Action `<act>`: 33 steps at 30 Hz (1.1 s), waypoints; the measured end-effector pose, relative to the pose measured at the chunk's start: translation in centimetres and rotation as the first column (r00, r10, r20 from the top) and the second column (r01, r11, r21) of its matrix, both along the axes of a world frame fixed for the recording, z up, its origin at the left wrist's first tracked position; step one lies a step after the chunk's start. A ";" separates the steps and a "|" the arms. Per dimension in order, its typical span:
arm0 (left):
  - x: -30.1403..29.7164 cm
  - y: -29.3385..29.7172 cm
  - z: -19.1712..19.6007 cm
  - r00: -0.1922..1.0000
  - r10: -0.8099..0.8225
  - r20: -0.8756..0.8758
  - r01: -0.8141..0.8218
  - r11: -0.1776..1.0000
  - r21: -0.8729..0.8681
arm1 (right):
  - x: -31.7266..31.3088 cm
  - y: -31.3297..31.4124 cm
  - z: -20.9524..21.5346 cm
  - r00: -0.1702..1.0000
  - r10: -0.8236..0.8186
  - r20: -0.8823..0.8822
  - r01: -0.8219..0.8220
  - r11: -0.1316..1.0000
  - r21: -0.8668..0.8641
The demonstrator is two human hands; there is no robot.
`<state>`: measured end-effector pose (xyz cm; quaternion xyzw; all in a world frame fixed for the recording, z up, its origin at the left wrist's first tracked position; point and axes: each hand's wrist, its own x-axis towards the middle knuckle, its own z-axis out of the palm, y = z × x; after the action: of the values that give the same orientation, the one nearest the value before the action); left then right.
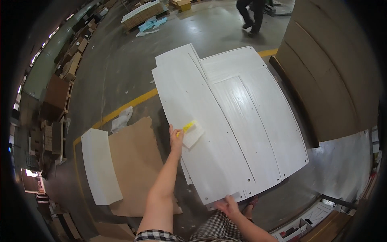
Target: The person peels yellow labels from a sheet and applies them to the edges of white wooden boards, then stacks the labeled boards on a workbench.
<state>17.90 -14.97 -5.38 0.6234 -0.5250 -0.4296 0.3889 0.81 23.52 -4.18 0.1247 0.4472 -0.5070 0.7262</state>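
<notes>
A stack of white panels point(258, 105) with small drilled holes lies before me, the pieces overlapping unevenly. On top is a long white panel point(181, 86), slanting from far left to near right. My left hand point(176, 139) is closed on a yellow strip-like tool point(188, 126) at this panel's left edge. A whitish, sheet-like piece point(194, 136) lies against the surface just under the tool; whether they are joined I cannot make out. My right hand point(229, 207) grips the near edge of the top panel, its fingers slightly blurred and partly hidden.
Brown cardboard point(135, 161) and a folded white panel or sheet point(98, 167) lie on the floor at left. Tall brown boards point(326, 76) stand at right. A person's legs point(252, 16) show at the far side. Near right is a white tray point(300, 226) with tools.
</notes>
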 end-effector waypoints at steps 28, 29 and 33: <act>1.8 -13.1 -4.3 0.961 -0.037 0.273 0.071 0.991 -0.118 | -4.5 -13.4 0.7 0.856 0.378 -0.353 -0.341 0.926 0.165; 1.1 -11.9 -4.8 0.957 -0.060 0.283 0.091 0.991 -0.100 | -5.2 -13.0 0.6 0.877 0.357 -0.322 -0.311 0.932 0.187; 0.3 -8.5 -5.3 0.967 0.018 0.255 -0.004 0.998 -0.055 | -8.1 -10.6 -0.5 0.805 0.251 -0.538 -0.148 0.963 0.227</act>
<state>18.15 -23.49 -10.64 0.6655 -0.5788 -0.3292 0.3372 -7.26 12.88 -4.71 -0.0149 0.6939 -0.4008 0.5981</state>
